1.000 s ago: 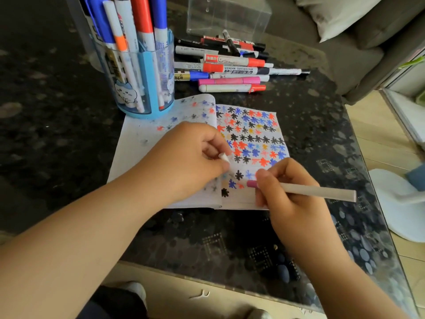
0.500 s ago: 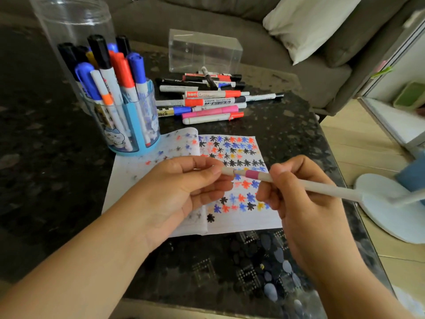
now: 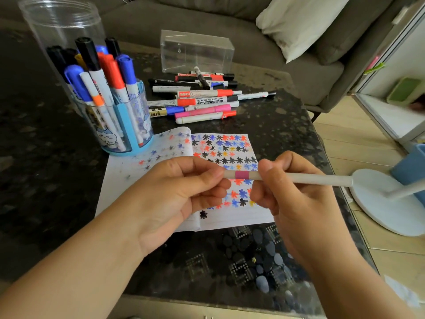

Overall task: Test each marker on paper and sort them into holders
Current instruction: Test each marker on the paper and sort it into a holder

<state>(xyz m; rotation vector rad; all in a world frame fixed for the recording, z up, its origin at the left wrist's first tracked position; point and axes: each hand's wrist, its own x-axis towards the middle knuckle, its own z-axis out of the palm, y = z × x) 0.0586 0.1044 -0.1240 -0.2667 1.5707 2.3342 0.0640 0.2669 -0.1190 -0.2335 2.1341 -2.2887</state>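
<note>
One pink-banded white marker (image 3: 287,177) gripped by right hand (image 3: 296,196); cap end pinched by left hand (image 3: 181,192). Judged step: recapping; next, sorting into holder (image 3: 124,125).

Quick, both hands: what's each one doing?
Left hand: pinches the cap end of the white marker.
Right hand: grips the same marker's barrel.

A dark speckled table (image 3: 276,125) bears an open notebook (image 3: 128,171), marker holder (image 3: 128,134), loose markers (image 3: 202,104) and clear box (image 3: 195,51).
</note>
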